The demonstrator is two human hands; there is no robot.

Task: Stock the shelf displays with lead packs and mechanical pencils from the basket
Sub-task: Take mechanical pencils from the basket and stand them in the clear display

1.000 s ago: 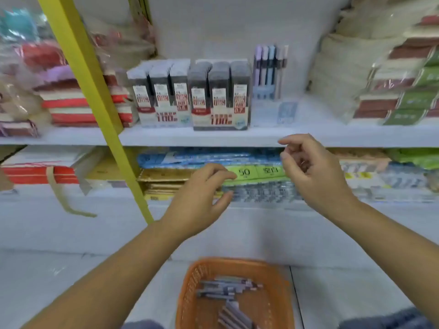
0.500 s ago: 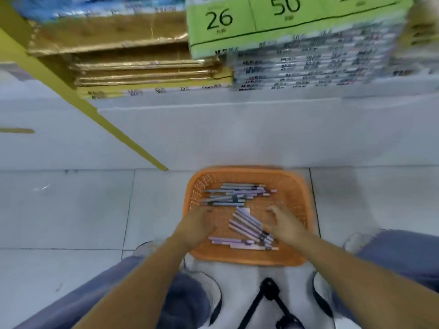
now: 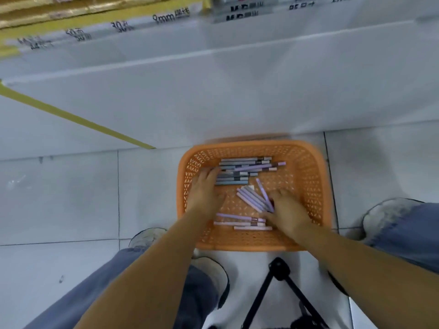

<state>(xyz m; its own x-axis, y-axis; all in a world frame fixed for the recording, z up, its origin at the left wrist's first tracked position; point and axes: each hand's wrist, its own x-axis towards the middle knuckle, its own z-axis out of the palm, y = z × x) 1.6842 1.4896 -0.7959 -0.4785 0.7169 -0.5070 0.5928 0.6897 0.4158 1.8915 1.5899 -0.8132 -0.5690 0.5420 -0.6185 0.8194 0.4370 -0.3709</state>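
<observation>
White tiled floor (image 3: pixel 71 198) under me, with a white shelf base (image 3: pixel 237 91) past my fingertips and a yellow strut (image 3: pixel 78 119) slanting down to the floor, out beyond my left hand. Stacked packs (image 3: pixel 166 17) sit at the far top edge. "9mm" reads on one and "30" on two others; the rest of the print is too blurred.

The orange basket (image 3: pixel 308 162) sits on the tiles right below both hands, its far rim close to the shelf base. There's bare basket floor to the right of my right hand and a strip between my two hands. A black tripod (image 3: pixel 278 271) stands on the near side, between my forearms.

My left hand (image 3: pixel 204 188) lies flat with fingers spread and straight, the tips touching the left ends of the grey-blue mechanical pencils (image 3: pixel 240 172), which are stacked crosswise at the far side of the basket — nothing gripped.

My right hand (image 3: pixel 287 210) is down on the near ends of the fanned purple pencils (image 3: pixel 251 198). Its fingers are smeared by motion, so I can't tell whether they pinch one or only touch. Three more pale pencils (image 3: pixel 242 222) lie crosswise just under its thumb side, between my wrists.
</observation>
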